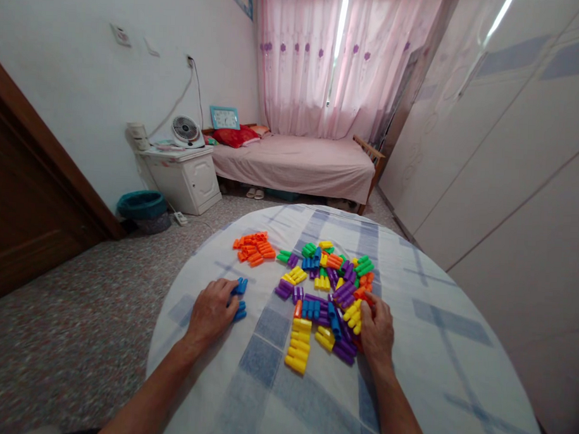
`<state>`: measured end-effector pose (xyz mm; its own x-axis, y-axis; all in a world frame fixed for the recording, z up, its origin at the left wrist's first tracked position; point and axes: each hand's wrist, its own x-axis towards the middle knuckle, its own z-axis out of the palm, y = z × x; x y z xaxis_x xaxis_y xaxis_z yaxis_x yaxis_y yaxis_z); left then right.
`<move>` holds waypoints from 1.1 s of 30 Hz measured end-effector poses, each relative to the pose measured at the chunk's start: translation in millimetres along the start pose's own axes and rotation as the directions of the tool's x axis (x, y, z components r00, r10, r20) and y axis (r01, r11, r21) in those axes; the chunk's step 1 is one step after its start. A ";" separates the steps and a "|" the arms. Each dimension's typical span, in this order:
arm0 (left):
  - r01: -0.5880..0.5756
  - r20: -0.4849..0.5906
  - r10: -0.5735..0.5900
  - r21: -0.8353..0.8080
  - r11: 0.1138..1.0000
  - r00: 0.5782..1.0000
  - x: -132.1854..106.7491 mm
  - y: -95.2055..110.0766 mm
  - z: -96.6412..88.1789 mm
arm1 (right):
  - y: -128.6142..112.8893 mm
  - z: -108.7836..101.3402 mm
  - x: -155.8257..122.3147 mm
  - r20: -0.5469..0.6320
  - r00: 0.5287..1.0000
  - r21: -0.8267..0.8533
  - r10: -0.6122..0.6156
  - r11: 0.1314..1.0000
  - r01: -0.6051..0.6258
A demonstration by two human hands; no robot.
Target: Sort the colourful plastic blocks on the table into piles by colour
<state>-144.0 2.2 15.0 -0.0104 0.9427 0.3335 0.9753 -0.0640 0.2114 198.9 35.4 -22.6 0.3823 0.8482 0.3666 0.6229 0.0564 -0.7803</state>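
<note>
At the left of the table my left hand curls over small blue plastic tube pieces, its thumb and fingertips against them; their near ends are hidden beneath the hand. My right hand rests at the right edge of a mixed pile, thumb and forefinger apart. Beside that thumb lie joined yellow tube pieces, and orange pieces are just beyond the forefinger. Purple pieces, green pieces and a row of yellow pieces belong to the same pile. A separate heap of orange pieces sits farther back.
A checked cloth covers the round table. Past it are a bed, a white cabinet with a fan, and a lined bin. A wardrobe lines the right side.
</note>
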 end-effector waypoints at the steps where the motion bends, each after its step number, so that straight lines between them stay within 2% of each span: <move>1: 0.011 0.007 -0.010 -0.015 1.000 1.000 -0.8 -3.4 2.6 | 0.0 0.0 0.0 0.001 1.000 0.001 0.001 1.000 -0.001; 3: 0.017 -0.002 -0.017 -0.048 0.999 1.000 -1.5 -5.9 7.6 | 0.1 0.0 0.0 0.003 1.000 0.000 0.008 1.000 -0.008; 6: -0.014 -0.074 0.010 -0.049 0.999 0.997 0.7 -3.2 13.1 | 0.3 0.1 0.1 0.009 1.000 -0.004 0.021 1.000 -0.021; 8: -0.085 -0.100 0.083 -0.018 0.996 0.992 3.4 -0.9 16.3 | 0.3 0.0 0.0 0.008 1.000 -0.005 0.020 1.000 -0.020; 10: -0.174 -0.078 0.175 0.011 0.985 0.981 5.8 0.0 19.8 | 0.5 0.1 0.0 0.004 1.000 -0.002 0.013 1.000 -0.013; 12: -0.219 -0.048 0.220 0.021 0.975 0.974 7.4 -0.9 23.4 | 1.1 0.4 0.2 0.005 1.000 0.001 0.008 1.000 -0.008; 15: -0.188 -0.055 0.188 0.007 0.982 0.981 9.1 -4.0 26.7 | 2.4 1.0 0.6 0.004 1.000 0.002 0.008 1.000 -0.008; 20: -0.177 -0.157 0.177 0.014 0.984 0.972 12.9 -0.4 23.9 | 3.9 1.9 0.7 -0.001 1.000 0.002 0.006 1.000 -0.006; 22: -0.208 -0.190 0.200 -0.021 0.978 0.961 13.5 11.0 19.9 | 3.7 2.2 0.6 0.000 1.000 0.001 0.010 1.000 -0.010; 24: -0.265 -0.179 0.244 -0.107 0.958 0.953 12.6 30.3 15.2 | 3.2 2.2 0.5 0.002 1.000 0.001 0.013 1.000 -0.013; 26: -0.349 -0.121 0.330 -0.216 0.912 0.936 10.7 55.4 11.9 | 2.6 2.1 0.3 0.003 1.000 0.001 0.014 1.000 -0.014; 29: -0.450 -0.013 0.474 -0.334 0.828 0.881 8.8 93.6 13.8 | 2.1 1.5 0.1 -0.006 1.000 0.005 0.010 1.000 -0.010; 31: -0.459 0.037 0.505 -0.363 0.811 0.863 9.4 113.1 19.9 | 2.6 1.2 0.2 -0.004 1.000 0.008 0.003 1.000 -0.003; 33: -0.433 0.065 0.488 -0.368 0.823 0.871 11.5 125.4 28.1 | 3.4 1.1 0.4 0.003 1.000 0.010 -0.002 1.000 0.002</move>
<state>-15.6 14.2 19.5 0.4808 0.8109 0.3335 0.7259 -0.5815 0.3673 200.4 36.5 -25.7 0.3792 0.8497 0.3664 0.6168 0.0631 -0.7846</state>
